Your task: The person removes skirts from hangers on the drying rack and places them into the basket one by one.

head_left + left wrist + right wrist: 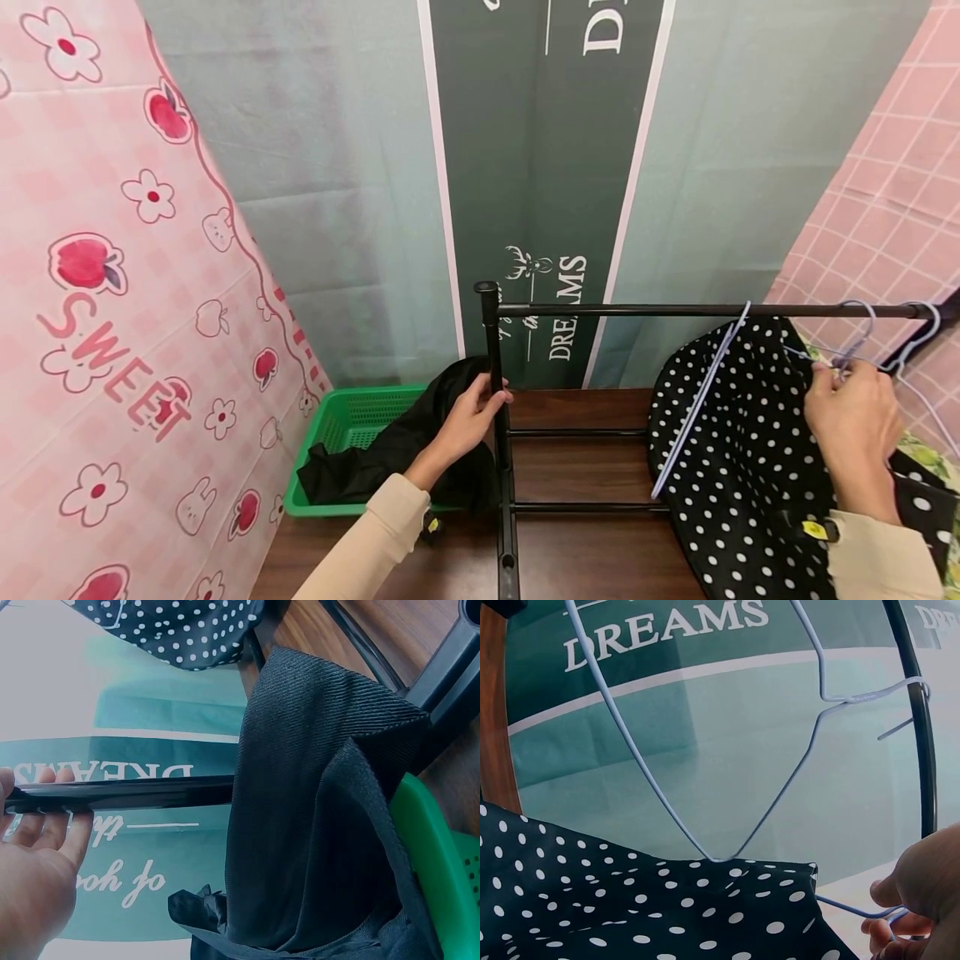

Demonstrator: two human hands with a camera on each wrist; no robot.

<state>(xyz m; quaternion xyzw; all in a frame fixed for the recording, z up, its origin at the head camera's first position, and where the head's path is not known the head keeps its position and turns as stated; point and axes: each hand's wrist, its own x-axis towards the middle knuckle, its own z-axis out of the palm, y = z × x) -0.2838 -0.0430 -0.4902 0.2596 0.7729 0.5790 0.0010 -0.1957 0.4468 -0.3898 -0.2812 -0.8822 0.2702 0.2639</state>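
Note:
My left hand (467, 421) grips the black upright post (495, 417) of a garment rack, fingers wrapped around it. At the right, my right hand (855, 425) pinches a pale lilac wire hanger (847, 907) close under the rack's top bar (622, 310). A black cloth garment with white dots (735, 467) hangs from this hanger, its lower part spread below the hand. Another lilac hanger (701, 402), with no garment on it, hooks over the bar to the left and overlaps the dotted cloth in the head view.
A green plastic basket (298, 492) stands left of the rack, with a black garment (420, 442) draped in it and reaching up beside the post. Further right, one more hanger (911, 379) hangs near a yellow-green patterned cloth (926, 458). Lower rack bars (585, 507) cross above the wooden surface.

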